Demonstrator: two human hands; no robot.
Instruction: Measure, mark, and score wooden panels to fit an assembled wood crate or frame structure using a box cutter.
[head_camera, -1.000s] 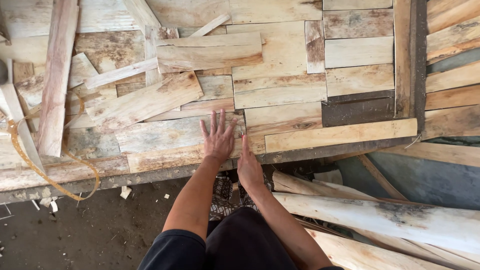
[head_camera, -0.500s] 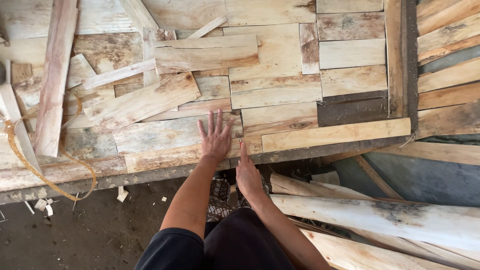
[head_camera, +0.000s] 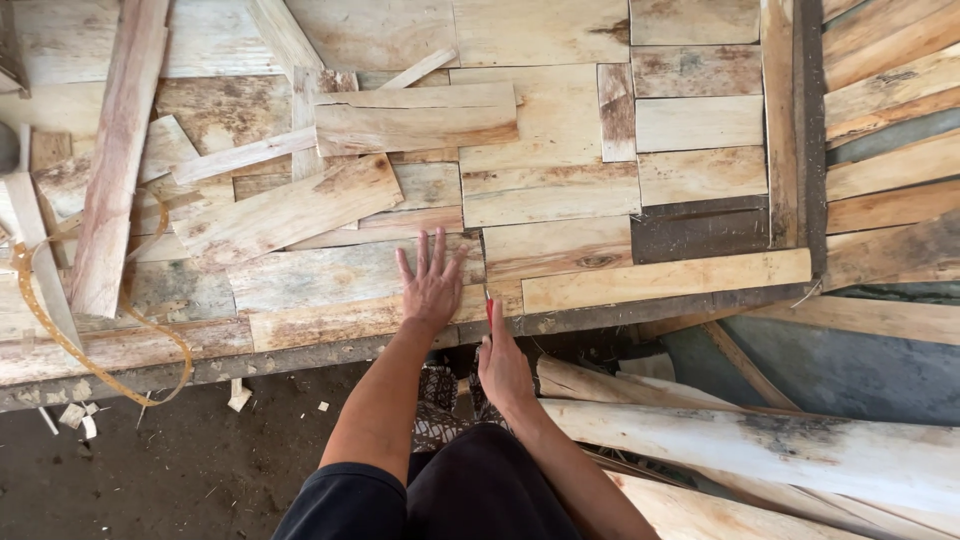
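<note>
Left hand (head_camera: 430, 285) flat on plank (head_camera: 350, 290); right hand (head_camera: 503, 365) grips red-tipped tool (head_camera: 489, 308), mostly hidden.

Desk (head_camera: 300, 365) topped with loose overlapping wood planks (head_camera: 560, 190), a yellowish strap (head_camera: 60, 320) at its left edge.

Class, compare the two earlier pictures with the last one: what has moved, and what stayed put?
Hardly anything moved. The left hand still lies flat, fingers spread, on the planks. The right hand stays edge-on at the table edge. Nothing was picked up or let go; the boards lie as before.
</note>
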